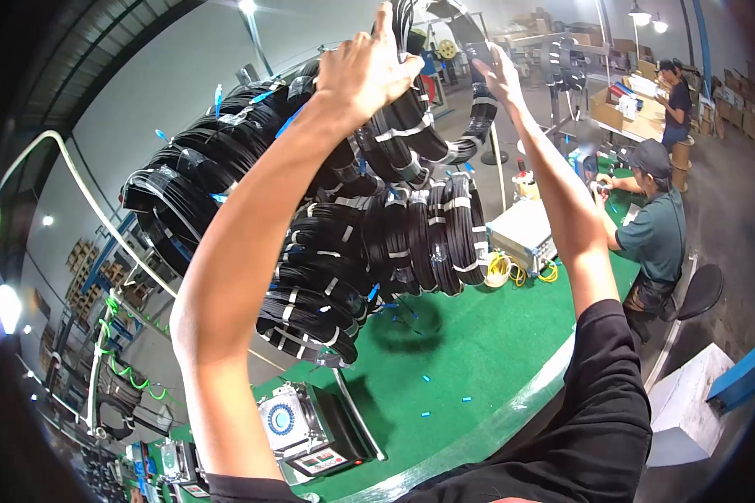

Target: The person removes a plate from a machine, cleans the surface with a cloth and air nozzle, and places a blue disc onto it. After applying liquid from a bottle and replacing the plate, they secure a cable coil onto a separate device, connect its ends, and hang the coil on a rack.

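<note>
My left hand (365, 71) is raised at the top centre, against a black cable coil (403, 21) that passes between its thumb and index finger. Its other fingers are bent and partly hidden. My right hand (502, 77) is closed on the side of another black cable coil (481, 113), which hangs in a wide loop to the right of my left hand. Many more coils (377, 243), bound with white bands, hang in rows below and to the left. Blue connector caps (219, 101) stick out from several of them.
Below lies a green-topped table (478, 360) with small blue caps (466, 400). A machine with a round blue dial (281, 417) stands at its near left. Behind the coils is a white box (520, 230) with yellow cables (499, 270). A seated person (654, 214) works at right; another stands farther back.
</note>
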The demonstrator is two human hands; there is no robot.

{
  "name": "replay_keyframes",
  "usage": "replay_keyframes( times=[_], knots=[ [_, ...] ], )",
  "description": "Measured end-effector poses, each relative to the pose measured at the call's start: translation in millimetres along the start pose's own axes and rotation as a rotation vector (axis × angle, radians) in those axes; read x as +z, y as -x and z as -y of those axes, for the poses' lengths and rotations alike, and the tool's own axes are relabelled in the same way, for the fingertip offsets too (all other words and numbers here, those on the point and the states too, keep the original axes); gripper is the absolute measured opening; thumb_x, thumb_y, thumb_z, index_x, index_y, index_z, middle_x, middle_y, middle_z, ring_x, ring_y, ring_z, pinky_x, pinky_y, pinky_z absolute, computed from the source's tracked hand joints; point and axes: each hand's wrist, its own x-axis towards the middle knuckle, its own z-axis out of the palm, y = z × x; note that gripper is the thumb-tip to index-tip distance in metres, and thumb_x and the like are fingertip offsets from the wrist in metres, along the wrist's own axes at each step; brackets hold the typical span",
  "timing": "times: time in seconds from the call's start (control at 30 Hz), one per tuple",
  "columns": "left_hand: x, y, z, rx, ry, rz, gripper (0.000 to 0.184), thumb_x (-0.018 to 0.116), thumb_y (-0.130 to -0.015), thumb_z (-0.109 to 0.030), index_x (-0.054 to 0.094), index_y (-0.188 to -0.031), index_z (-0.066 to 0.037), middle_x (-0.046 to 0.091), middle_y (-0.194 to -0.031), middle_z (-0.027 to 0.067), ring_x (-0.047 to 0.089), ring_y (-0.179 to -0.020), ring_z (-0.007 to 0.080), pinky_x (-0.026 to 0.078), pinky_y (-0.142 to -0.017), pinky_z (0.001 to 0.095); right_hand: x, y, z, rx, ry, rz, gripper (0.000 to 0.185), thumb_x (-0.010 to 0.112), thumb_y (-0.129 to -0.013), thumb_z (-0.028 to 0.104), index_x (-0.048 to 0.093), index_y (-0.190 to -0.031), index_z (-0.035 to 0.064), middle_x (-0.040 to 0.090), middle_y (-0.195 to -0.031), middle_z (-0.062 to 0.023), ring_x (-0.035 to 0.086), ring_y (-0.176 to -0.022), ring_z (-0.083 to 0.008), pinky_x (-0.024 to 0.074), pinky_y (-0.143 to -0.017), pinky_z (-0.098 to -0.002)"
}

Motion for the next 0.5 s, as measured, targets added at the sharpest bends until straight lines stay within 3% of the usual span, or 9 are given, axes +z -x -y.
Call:
replay_keyframes(
  times=[0.1,0.2,0.27,0.3,0.4,0.5],
  knots=[
    [20.6,-18.9,2.0,-0.027,-0.047,-0.018,0.091,0.062,-0.092,-0.056,0.028,-0.160,-0.007,0.074,-0.105,0.0276,0.071,-0.107,0.0429,0.057,-0.095,0.0523,39.4,-1.3,-20.6,0.053,0.074,0.032,0.049,0.077,-0.091,0.029,0.063,-0.133,0.0101,0.070,-0.121,-0.0212,0.069,-0.111,-0.0379,0.0526,-0.095,-0.0439],
    [37.9,-15.4,-9.4,-0.045,-0.135,0.060,0.091,0.062,-0.093,-0.058,0.029,-0.160,-0.005,0.075,-0.102,0.0254,0.073,-0.104,0.0414,0.058,-0.093,0.0506,94.5,26.7,-108.2,0.179,-0.006,0.178,0.066,0.082,-0.086,0.042,0.061,-0.139,0.0104,0.069,-0.125,-0.0222,0.067,-0.115,-0.0381,0.0516,-0.099,-0.0458],
    [45.0,-17.6,-10.6,-0.039,-0.144,0.107,0.097,0.061,-0.092,-0.063,0.026,-0.161,-0.004,0.075,-0.103,0.0238,0.074,-0.101,0.0391,0.060,-0.089,0.0495,85.2,43.5,-58.8,0.328,0.030,0.362,0.072,0.083,-0.084,0.046,0.059,-0.142,0.0096,0.067,-0.128,-0.0232,0.065,-0.120,-0.0379,0.0502,-0.102,-0.0462],
    [41.0,-16.3,-9.1,-0.024,-0.156,0.126,0.098,0.061,-0.092,-0.064,0.025,-0.162,-0.005,0.075,-0.104,0.0236,0.074,-0.100,0.0390,0.060,-0.089,0.0498,107.6,58.5,-80.2,0.147,-0.084,0.197,0.074,0.080,-0.086,0.048,0.057,-0.143,0.0082,0.065,-0.132,-0.0240,0.064,-0.121,-0.0384,0.0502,-0.103,-0.0456],
    [35.0,-7.1,0.8,-0.018,-0.085,0.179,0.102,0.061,-0.091,-0.067,0.019,-0.164,-0.008,0.073,-0.111,0.0263,0.073,-0.104,0.0424,0.058,-0.093,0.0542,105.5,69.6,-58.9,0.278,-0.074,0.221,0.078,0.077,-0.089,0.052,0.051,-0.147,0.0074,0.062,-0.138,-0.0245,0.063,-0.123,-0.0416,0.0504,-0.103,-0.0455],
    [33.5,4.8,4.2,-0.012,0.008,0.152,0.104,0.061,-0.089,-0.070,0.018,-0.164,-0.013,0.071,-0.113,0.0314,0.070,-0.110,0.0462,0.055,-0.097,0.0562,105.2,68.0,-72.2,0.210,-0.149,0.224,0.077,0.075,-0.091,0.051,0.048,-0.150,0.0101,0.060,-0.142,-0.0230,0.063,-0.124,-0.0408,0.0498,-0.104,-0.0460]
  ],
)
